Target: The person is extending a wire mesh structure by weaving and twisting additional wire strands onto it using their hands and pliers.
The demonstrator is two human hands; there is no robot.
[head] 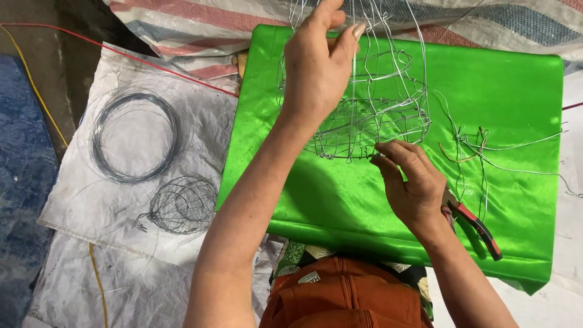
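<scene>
A half-built wire basket frame point(379, 109) of thin silver wire stands over a shiny green cloth point(522, 91). My left hand point(316, 64) grips the upper wires of the frame, fingers closed around them. My right hand point(410, 182) pinches the frame's lower rim at its near edge. Loose cut wire strands point(480, 149) lie on the cloth to the right of my right hand. Red-handled pliers point(480, 228) rest on the cloth just beside my right wrist.
A coil of dark wire point(135, 136) and a finished small wire cage point(182, 205) lie on a white sack point(79, 200) at the left. A striped tarp point(200, 24) lies behind. Red and yellow cords point(36, 91) cross the floor at left.
</scene>
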